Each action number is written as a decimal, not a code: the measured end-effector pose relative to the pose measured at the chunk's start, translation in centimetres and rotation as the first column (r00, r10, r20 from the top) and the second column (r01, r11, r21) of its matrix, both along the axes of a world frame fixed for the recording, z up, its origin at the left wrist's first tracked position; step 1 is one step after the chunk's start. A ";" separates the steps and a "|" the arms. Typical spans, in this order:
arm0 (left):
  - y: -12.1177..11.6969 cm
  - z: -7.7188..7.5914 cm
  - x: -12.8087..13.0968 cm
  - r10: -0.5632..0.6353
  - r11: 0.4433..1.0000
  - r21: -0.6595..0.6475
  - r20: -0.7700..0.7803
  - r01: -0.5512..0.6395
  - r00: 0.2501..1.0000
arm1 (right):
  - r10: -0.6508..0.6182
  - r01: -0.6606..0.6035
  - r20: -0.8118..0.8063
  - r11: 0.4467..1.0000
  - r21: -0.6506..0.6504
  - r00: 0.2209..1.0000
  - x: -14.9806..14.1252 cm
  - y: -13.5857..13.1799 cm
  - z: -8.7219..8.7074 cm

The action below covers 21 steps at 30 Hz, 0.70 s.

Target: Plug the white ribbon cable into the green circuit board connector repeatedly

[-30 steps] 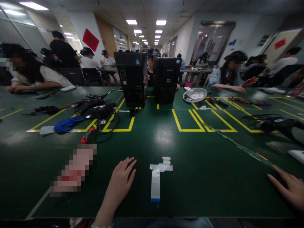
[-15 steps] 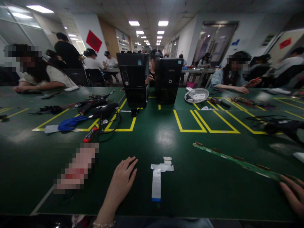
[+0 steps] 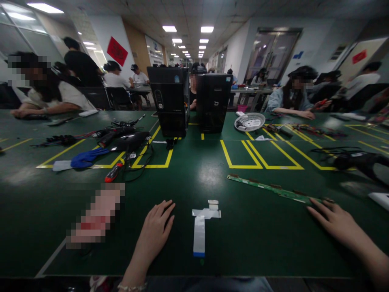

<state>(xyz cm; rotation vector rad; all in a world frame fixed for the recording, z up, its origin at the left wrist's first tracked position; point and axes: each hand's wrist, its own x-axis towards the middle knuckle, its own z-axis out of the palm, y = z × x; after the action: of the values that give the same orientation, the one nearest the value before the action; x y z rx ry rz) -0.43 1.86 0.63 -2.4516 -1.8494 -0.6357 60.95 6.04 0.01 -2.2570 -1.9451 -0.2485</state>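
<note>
My left hand (image 3: pixel 158 227) lies flat on the green table, fingers stretched out, with nothing in it. To its right is a white flat ribbon cable (image 3: pixel 199 237), folded into a T-like shape, with a blue lower end and a connector at the top. My right hand (image 3: pixel 331 217) has its thumb and fingers about the right end of a long, narrow green circuit board (image 3: pixel 267 187). Dark connectors sit along the board's upper edge, and it slants up to the left. The end inside my fingers is partly hidden.
Two black computer towers (image 3: pixel 170 105) (image 3: pixel 214 105) stand ahead. A red-and-black screwdriver (image 3: pixel 113 173), a blue glove (image 3: pixel 89 157) and cables (image 3: pixel 54 140) lie left. At right are a white basket (image 3: pixel 251 122) and a black device (image 3: pixel 352 159). Other people sit around the table.
My right hand has moved in from the right edge, and the circuit board has shifted left with it. My left hand and the ribbon cable stay put.
</note>
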 end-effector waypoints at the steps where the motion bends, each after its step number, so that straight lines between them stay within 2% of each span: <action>1: 0.0 0.0 0.0 0.000 1.000 -0.004 -0.001 0.000 1.000 | 0.013 -0.014 -0.013 0.997 -0.075 1.000 -1.2 0.7 0.3; 3: 0.0 0.0 0.0 0.003 1.000 -0.011 -0.003 -0.003 1.000 | 0.030 -0.032 -0.015 0.983 -0.183 0.999 -4.0 1.9 1.0; 5: -0.1 0.1 0.0 0.006 1.000 -0.013 -0.003 -0.006 1.000 | 0.044 -0.039 0.018 0.974 -0.225 0.999 -7.2 3.1 1.6; 12: -0.1 0.2 0.1 -0.002 1.000 0.005 0.012 0.002 1.000 | 0.238 -0.214 0.087 0.950 -0.227 0.967 -18.4 4.9 3.4; 16: -0.1 0.1 0.1 -0.011 1.000 0.005 0.007 0.011 1.000 | 0.312 -0.281 0.088 0.925 -0.255 0.946 -22.9 4.7 4.2; 21: -0.1 0.2 0.1 -0.008 1.000 0.001 0.018 0.008 1.000 | 0.344 -0.306 0.081 0.902 -0.306 0.935 -26.7 3.5 4.7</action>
<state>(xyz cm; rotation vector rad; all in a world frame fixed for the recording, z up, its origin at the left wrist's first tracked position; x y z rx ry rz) -0.34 1.79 0.79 -2.4615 -1.8464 -0.6617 34.25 9.54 4.69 -2.0641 -2.5379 -0.0767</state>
